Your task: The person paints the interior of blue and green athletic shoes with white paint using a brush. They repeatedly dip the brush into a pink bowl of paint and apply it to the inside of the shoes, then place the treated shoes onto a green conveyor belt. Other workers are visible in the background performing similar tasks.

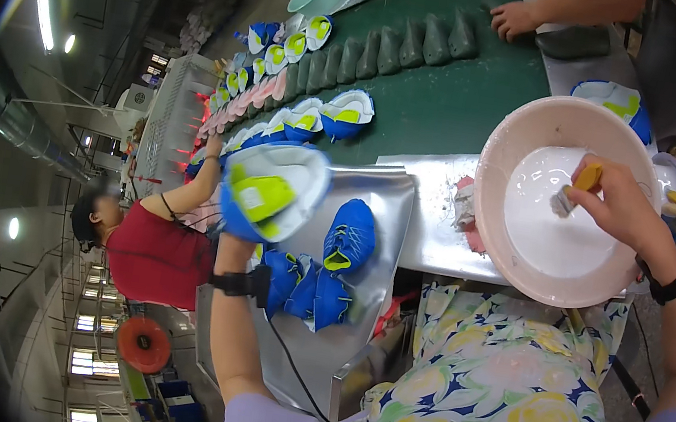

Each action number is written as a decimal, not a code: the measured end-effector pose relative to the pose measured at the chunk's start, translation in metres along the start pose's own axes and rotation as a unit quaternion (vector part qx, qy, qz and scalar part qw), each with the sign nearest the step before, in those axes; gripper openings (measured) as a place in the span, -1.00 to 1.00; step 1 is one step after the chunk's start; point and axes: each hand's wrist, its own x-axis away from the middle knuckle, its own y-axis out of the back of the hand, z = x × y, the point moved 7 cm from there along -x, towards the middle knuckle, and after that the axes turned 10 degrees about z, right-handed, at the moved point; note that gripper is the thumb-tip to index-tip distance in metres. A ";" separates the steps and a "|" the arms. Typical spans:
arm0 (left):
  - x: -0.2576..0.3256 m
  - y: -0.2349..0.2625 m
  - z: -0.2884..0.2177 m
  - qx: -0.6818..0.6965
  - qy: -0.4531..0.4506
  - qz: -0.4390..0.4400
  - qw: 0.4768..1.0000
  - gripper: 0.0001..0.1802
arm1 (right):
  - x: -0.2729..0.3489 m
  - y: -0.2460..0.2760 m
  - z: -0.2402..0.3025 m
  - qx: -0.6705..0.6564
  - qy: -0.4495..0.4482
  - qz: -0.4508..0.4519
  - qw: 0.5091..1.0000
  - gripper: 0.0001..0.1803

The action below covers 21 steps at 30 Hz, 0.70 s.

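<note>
My left hand (231,234) holds up a blue shoe (271,191), sole side toward me, showing a white sole with a lime-green patch. My right hand (623,205) grips a small brush with a yellow handle (580,184) and dips its bristles into the white liquid inside a large pink basin (517,133). Both wrists wear black bands. The basin rests on a silver metal worktop (432,225) in front of me.
Several blue shoes (349,235) lie on the silver tray below my left hand. A green conveyor belt (443,96) carries blue shoes and dark green lasts (420,40). A person in red (160,259) works at left; another person's hand (515,17) rests on the belt.
</note>
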 end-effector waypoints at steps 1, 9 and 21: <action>-0.012 -0.027 0.009 0.064 0.024 0.040 0.997 -0.52 | 0.000 0.008 0.001 0.002 0.017 -0.027 0.999 -0.81; -0.074 -0.247 0.029 0.179 0.115 0.293 0.932 -0.47 | -0.027 0.038 0.072 -0.041 0.204 -0.074 0.975 -0.75; -0.096 -0.276 0.043 0.253 -0.089 0.099 0.958 -0.41 | 0.001 0.037 0.042 -0.090 -0.001 -0.203 0.975 -0.59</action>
